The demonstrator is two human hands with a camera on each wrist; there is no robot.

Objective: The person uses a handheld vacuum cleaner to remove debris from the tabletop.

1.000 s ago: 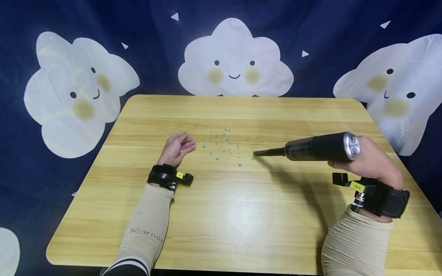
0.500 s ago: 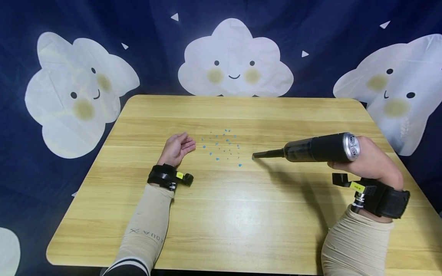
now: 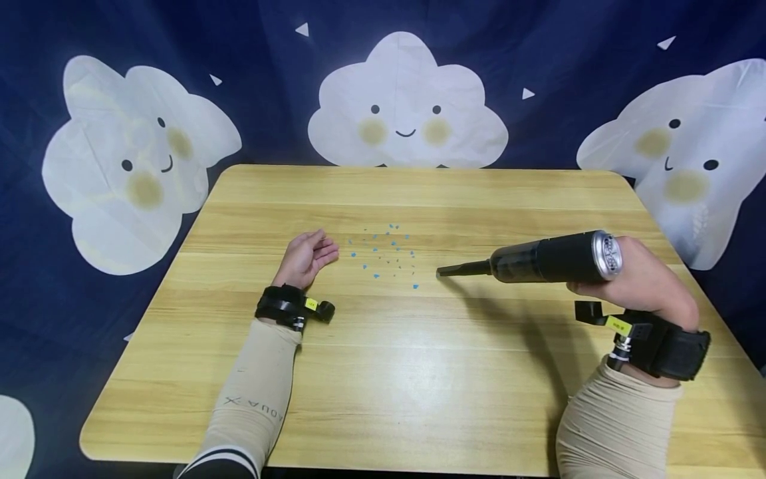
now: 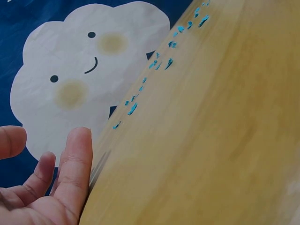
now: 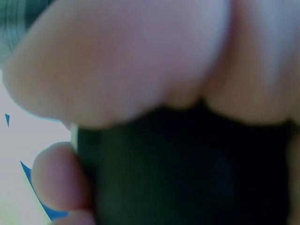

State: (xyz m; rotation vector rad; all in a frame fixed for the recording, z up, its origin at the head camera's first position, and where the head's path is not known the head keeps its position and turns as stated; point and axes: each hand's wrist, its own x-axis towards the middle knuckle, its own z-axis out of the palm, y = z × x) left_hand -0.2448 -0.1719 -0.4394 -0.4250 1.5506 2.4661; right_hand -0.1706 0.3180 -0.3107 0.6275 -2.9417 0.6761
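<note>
My right hand (image 3: 649, 276) grips a black handheld vacuum cleaner (image 3: 568, 258) at the right of the table. In the right wrist view, blurred fingers (image 5: 122, 65) wrap its dark handle (image 5: 178, 168). Its narrow nozzle (image 3: 467, 268) points left, the tip low at the tabletop. Small blue scraps (image 3: 393, 243) lie scattered left of the tip, and the left wrist view shows these blue bits (image 4: 169, 63) too. My left hand (image 3: 305, 259) rests on the table left of the scraps, palm turned up, fingers loosely bent, holding nothing.
The wooden table (image 3: 359, 372) has rounded corners. Behind it hangs a dark blue curtain (image 3: 269, 53) printed with smiling white clouds. The vacuum's shadow falls across the table's right half.
The nozzle tip has shifted slightly left and toward me. A blue scrap beside the tip is no longer visible. My left hand has stayed put.
</note>
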